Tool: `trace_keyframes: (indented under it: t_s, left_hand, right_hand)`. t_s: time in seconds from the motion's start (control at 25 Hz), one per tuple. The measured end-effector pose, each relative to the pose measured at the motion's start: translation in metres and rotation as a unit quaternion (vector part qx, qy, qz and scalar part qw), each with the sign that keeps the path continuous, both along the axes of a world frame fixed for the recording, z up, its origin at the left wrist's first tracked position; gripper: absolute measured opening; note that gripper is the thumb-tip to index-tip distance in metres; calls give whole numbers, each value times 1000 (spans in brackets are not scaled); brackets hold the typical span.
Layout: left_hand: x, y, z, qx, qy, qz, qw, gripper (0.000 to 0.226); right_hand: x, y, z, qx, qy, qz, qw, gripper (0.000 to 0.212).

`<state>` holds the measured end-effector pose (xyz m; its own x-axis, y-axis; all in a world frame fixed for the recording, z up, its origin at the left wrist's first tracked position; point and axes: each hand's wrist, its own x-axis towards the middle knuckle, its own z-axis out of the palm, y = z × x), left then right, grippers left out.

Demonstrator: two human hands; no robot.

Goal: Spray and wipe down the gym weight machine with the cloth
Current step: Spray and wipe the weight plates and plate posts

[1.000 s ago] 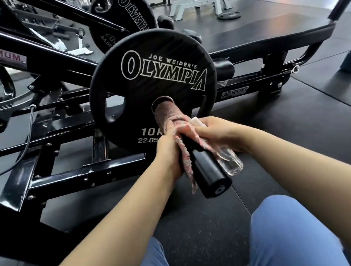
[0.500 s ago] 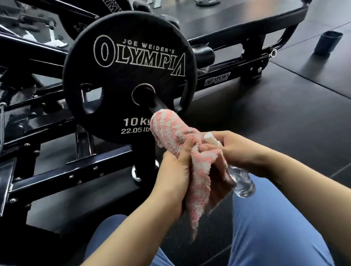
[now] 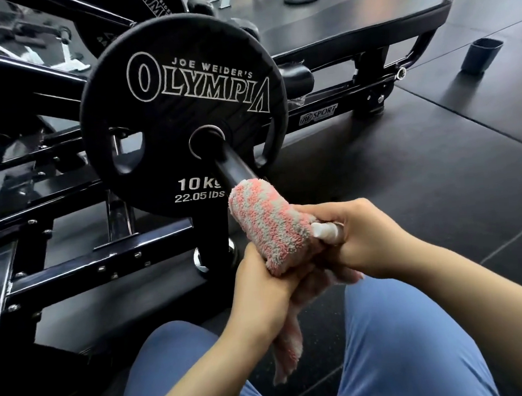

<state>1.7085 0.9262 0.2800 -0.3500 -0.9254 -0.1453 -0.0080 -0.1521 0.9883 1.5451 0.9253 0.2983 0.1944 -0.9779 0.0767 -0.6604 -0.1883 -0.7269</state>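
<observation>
A pink and grey striped cloth (image 3: 266, 225) is wrapped over the near end of the black weight peg (image 3: 231, 166) that sticks out of a 10 kg Olympia plate (image 3: 182, 110). My left hand (image 3: 260, 287) grips the cloth from below, and a loose tail of it hangs down by my knee. My right hand (image 3: 367, 240) holds a small clear spray bottle (image 3: 327, 232) with a white cap and touches the cloth's right side. The bottle's body is hidden inside that hand.
The black machine frame (image 3: 103, 258) runs across the left on the rubber floor. A long padded bench (image 3: 349, 15) lies behind the plate. A dark cup-shaped object (image 3: 480, 55) stands on the floor at the right. My knees in blue trousers (image 3: 402, 342) fill the bottom.
The cloth has slid along the peg from the plate's hub to its near end, baring the shaft. Both hands moved with it, towards me.
</observation>
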Motion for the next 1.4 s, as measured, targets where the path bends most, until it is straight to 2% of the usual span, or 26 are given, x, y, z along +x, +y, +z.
trace_keyframes:
  t_s: [0.08, 0.2, 0.28, 0.4, 0.52, 0.6, 0.68, 0.72, 0.76, 0.84, 0.92, 0.96, 1.04, 1.08, 1.16, 1.24, 1.32, 1.4]
  left_hand:
    - [-2, 2, 0, 23, 9, 24, 999, 29]
    - [1, 9, -3, -10, -37, 31, 999, 32]
    - [5, 9, -2, -29, -56, 32, 998, 31]
    - [4, 3, 3, -8, -8, 34, 999, 25]
    - [1, 1, 8, 38, 54, 18, 998, 41]
    - [1, -1, 7, 7, 4, 8, 1000, 41]
    - [-1, -8, 5, -46, -63, 15, 997, 73]
    - [1, -17, 3, -40, -67, 40, 996, 83]
    - [1, -27, 2, -29, -56, 65, 996, 81]
    - [3, -48, 8, -35, -55, 108, 992, 57]
    - [9, -67, 16, -47, -10, 150, 988, 36]
    - [13, -75, 20, -40, 29, 151, 987, 35]
    - [23, -87, 22, -22, 113, 139, 984, 52]
    - [27, -93, 22, -9, 132, 148, 980, 57]
    - [32, -104, 15, -9, 98, 196, 976, 48]
    - [34, -111, 10, -44, 33, 212, 976, 48]
    - [36, -112, 10, -78, -20, 224, 971, 44]
    - [43, -116, 18, -135, -71, 277, 949, 45]
  right_hand:
    - [-3, -3, 3, -21, 48, 3, 999, 43]
    - [-3, -5, 5, -18, 21, 22, 999, 7]
    - [-3, -6, 10, -7, 18, 38, 999, 13]
    - [-4, -7, 33, 40, 59, 73, 995, 8]
    - [-5, -21, 55, 73, 125, 125, 982, 8]
    - [1, -41, 67, 31, 131, 109, 985, 21]
    - [11, -64, 64, -11, 137, 90, 986, 29]
    - [19, -76, 60, -18, 139, 75, 987, 29]
    - [25, -88, 53, -18, 130, 53, 990, 30]
    - [35, -111, 44, -23, 101, 17, 994, 36]
    - [33, -135, 47, 20, 68, 28, 997, 49]
    - [29, -145, 53, 67, 35, 49, 996, 51]
    - [24, -157, 61, 161, -30, 70, 984, 29]
    - [22, -162, 61, 179, -25, 69, 981, 21]
    - [22, -170, 60, 157, 53, 79, 983, 23]
    - [29, -169, 62, 127, 85, 93, 984, 6]
    - [34, -169, 68, 97, 100, 99, 985, 15]
    - [37, -170, 73, 23, 96, 66, 993, 20]
